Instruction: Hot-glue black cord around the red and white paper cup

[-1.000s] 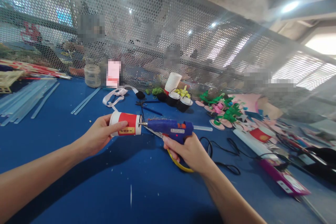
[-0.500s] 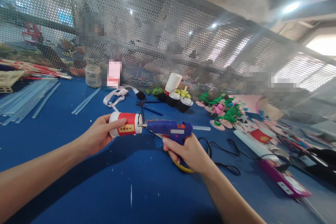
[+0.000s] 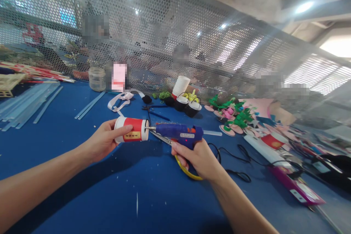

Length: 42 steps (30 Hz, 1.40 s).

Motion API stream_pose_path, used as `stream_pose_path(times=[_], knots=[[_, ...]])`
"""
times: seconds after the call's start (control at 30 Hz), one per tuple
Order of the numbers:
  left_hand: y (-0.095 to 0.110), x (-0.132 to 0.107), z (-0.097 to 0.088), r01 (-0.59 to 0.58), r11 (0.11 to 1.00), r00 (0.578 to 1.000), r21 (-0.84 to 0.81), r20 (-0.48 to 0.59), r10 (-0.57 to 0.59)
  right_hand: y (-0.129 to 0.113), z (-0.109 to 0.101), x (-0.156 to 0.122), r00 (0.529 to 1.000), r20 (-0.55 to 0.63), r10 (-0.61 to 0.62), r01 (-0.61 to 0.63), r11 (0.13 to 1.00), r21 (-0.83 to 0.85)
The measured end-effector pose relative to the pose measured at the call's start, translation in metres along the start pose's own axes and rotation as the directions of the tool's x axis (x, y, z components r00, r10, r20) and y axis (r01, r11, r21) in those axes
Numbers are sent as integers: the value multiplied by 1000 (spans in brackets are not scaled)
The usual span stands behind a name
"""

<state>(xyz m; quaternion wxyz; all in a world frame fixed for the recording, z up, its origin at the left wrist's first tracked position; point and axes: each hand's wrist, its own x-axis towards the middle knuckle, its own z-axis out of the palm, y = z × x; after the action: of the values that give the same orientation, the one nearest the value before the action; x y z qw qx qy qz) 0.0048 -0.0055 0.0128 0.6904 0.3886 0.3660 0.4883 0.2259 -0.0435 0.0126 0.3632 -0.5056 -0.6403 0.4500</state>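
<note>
My left hand (image 3: 102, 140) is wrapped round a red and white paper cup (image 3: 133, 129) held on its side above the blue table (image 3: 82, 190). My right hand (image 3: 199, 157) grips the handle of a blue hot glue gun (image 3: 178, 131). The gun's metal nozzle points left and touches the cup's end near its rim. A clear glue stick pokes out of the gun's back. Scissors (image 3: 181, 157) with yellow handles lie on the table just under the gun and my right hand.
Long clear glue sticks (image 3: 27, 104) lie at the far left. A jar (image 3: 96, 79), white ribbon (image 3: 119, 100), stacked white cups (image 3: 180, 86) and small black pots (image 3: 189, 106) stand by the perforated metal screen (image 3: 192, 44). Green and pink craft pieces (image 3: 236, 117) and black cables (image 3: 236, 161) lie right.
The glue gun has shifted slightly to the right, its nozzle still at the cup's end. The cup and my left hand have barely moved.
</note>
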Motion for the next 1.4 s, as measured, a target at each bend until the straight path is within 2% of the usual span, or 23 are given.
stream_pose_path(times=[0.2,0.43,0.73,1.07,1.27,1.4], knots=[[0,0,-1,12,1000,1000,-6,15,-12,0,2,1,1000,21,3,-3,1000,-3],[1,1,-1,10,1000,1000,-9,-19,-11,-4,3,-2,1000,22,18,-17,999,-48],[-3,0,-2,2,1000,1000,-1,24,-2,1,0,0,1000,5,-9,9,999,-35],[-1,2,-4,13,1000,999,-14,40,-13,-5,4,-4,998,22,53,-50,994,-98],[-3,2,-3,-2,1000,1000,5,30,2,-2,0,-3,1000,6,-14,14,998,-54],[-5,2,-5,-12,999,999,30,42,10,-3,0,-2,1000,-2,-2,2,997,-76]])
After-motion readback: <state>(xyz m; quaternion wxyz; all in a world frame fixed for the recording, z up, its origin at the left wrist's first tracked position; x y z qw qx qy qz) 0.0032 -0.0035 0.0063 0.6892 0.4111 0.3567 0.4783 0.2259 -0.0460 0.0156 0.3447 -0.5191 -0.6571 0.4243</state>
